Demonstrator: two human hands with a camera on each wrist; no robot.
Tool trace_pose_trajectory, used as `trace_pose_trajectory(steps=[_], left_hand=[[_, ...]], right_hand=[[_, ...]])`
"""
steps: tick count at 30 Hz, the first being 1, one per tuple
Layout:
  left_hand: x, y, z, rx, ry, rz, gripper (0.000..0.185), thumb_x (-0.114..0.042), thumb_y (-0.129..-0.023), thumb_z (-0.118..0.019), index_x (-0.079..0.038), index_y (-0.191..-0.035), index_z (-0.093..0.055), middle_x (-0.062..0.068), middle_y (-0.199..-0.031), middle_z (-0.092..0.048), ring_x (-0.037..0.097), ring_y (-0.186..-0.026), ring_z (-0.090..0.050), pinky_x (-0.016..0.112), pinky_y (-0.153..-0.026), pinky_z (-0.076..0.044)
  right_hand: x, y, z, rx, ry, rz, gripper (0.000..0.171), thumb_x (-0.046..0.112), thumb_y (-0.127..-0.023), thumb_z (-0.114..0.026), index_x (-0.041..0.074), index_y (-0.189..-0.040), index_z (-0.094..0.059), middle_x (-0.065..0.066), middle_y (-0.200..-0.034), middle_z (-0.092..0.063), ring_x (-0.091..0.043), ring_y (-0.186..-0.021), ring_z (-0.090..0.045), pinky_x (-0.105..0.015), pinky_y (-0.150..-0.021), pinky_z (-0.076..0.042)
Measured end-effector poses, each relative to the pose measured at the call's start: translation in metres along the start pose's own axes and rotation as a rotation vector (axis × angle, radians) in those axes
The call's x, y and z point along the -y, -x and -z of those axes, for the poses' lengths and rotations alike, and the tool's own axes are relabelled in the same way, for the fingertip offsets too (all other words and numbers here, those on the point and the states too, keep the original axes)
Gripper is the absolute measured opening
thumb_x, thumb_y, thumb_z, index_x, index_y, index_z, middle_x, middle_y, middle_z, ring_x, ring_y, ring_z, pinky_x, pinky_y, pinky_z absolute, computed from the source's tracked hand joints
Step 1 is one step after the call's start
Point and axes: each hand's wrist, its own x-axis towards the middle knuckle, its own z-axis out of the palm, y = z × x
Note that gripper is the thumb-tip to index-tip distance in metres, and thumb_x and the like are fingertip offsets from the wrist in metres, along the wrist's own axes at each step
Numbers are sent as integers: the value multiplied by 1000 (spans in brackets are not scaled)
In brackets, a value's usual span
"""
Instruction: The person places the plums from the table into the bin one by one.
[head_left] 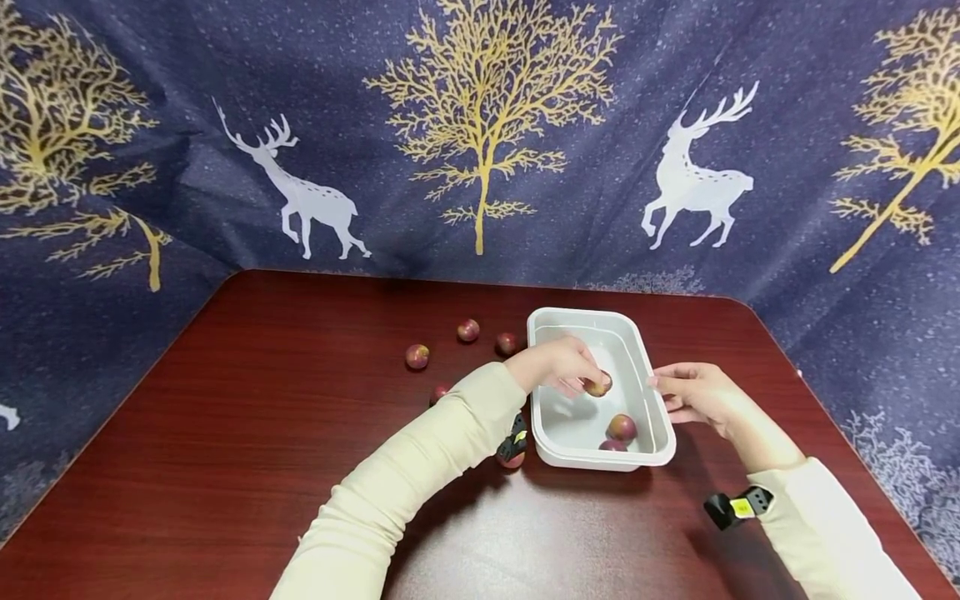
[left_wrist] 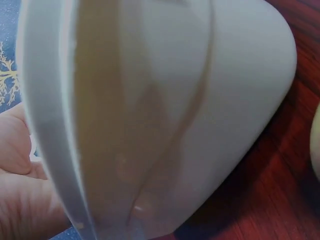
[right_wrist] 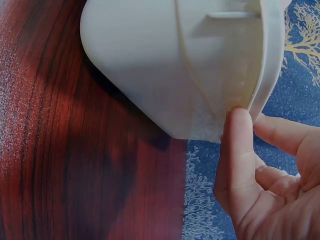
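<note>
I am pinching a reddish fruit [head_left: 598, 385] in my left hand [head_left: 558, 367] over the white tub [head_left: 641, 350], whose long axis is running away from me, while my relaxed, open right hand [head_left: 693, 393] is touching its right rim.

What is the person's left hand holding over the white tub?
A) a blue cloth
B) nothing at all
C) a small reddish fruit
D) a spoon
C: in the head view the left hand pinches a small reddish fruit above the inside of the white tub, while the right hand touches the tub's rim.
</note>
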Motion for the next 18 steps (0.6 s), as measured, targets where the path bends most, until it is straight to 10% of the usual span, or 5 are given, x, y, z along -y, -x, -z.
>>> trace_pose_trajectory(steps=[7,18], left_hand=[[-3,3,3,-21,-55,-3,24,-12,-88,-66,3,-104,-58,24,-122,-57,32,-109,-61,38,-87,-54],[-4,9,7,-11,-69,-36,24,-11,-87,-66,2,-106,-58,18,-115,-61,30,-109,-62,40,-90,-53]], right_hand=[[0,-1,0,2,-2,0,49,12,-95,-53,-23,-126,-38,6,-80,-67,-7,-69,-66,-28,-66,-58],[0,0,-1,-2,-1,4,50,13,-95,-53,-23,-127,-37,6,-80,-67,-8,-69,-66,-29,-67,-58]])
